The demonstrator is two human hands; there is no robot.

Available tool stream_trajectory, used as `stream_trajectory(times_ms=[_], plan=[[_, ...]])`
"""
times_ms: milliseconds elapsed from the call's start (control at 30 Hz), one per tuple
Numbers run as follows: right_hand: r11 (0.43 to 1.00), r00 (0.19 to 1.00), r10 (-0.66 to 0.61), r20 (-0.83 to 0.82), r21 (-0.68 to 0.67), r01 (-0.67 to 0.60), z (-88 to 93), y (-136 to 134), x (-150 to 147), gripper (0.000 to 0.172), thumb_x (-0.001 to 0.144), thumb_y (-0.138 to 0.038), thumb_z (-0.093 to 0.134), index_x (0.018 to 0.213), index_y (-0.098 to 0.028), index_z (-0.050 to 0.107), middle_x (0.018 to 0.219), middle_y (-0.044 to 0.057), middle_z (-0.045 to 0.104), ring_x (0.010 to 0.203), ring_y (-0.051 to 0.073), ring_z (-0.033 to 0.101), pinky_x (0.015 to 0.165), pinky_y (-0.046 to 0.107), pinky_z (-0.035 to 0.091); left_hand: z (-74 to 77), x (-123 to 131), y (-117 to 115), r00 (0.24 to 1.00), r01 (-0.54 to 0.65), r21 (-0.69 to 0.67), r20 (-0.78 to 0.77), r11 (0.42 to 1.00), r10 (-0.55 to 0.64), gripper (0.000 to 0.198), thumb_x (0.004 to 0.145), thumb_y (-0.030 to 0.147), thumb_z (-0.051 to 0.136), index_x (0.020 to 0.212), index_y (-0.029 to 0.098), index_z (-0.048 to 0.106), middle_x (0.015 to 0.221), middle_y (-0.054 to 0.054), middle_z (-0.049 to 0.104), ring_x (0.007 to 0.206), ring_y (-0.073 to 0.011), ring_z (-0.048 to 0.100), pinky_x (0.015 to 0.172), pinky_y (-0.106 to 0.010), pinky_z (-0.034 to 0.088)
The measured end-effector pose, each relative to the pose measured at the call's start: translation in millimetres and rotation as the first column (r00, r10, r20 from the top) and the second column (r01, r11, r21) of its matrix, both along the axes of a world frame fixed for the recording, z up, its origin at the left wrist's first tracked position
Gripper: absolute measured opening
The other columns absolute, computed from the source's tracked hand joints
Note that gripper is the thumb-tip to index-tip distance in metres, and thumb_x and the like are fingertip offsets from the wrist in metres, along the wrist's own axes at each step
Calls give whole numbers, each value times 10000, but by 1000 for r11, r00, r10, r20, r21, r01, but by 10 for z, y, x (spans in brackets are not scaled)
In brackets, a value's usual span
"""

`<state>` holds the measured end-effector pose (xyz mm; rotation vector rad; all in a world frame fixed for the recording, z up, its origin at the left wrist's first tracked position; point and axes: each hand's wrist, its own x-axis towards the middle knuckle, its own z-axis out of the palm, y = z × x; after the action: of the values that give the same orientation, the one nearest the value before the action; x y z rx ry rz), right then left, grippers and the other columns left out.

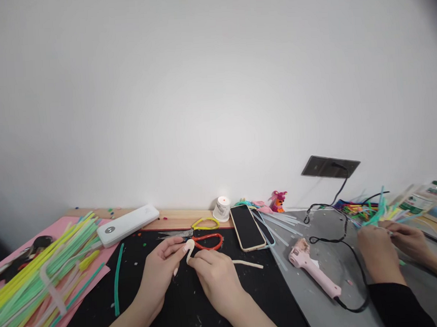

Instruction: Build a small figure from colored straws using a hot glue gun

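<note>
My left hand (162,266) and my right hand (215,277) meet over the black mat (183,308), both pinching a cream pipe cleaner (247,264) that is bent into a small loop at my fingertips. Its free tail runs right along the mat. An orange pipe-cleaner loop (208,241) lies just beyond my fingers, and a yellow loop (205,223) lies behind that, next to scissors (176,233).
A bundle of green and yellow pipe cleaners (44,278) lies on pink paper at the left, a loose green one (117,280) beside it. A white case (128,225), a phone (246,226), a small cup (222,208) and a pink glue gun (312,269) are about. Another person's hands (390,249) handle coloured sticks at right.
</note>
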<state>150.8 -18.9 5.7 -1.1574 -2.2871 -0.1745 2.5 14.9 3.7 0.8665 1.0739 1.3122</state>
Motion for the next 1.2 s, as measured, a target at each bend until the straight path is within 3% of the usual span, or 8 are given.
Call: stream_trajectory(times_ms=[1200], plan=[[1000, 1000, -8, -5, -12, 8, 39, -27, -21, 260, 961, -131, 408, 980, -185, 662, 832, 50, 689, 721, 164, 627, 651, 242, 463, 5, -11, -12, 1000, 8, 45, -22, 999, -7, 374, 546, 348, 852, 810, 154, 671, 652, 4, 694, 399, -44, 383, 395, -180, 272]])
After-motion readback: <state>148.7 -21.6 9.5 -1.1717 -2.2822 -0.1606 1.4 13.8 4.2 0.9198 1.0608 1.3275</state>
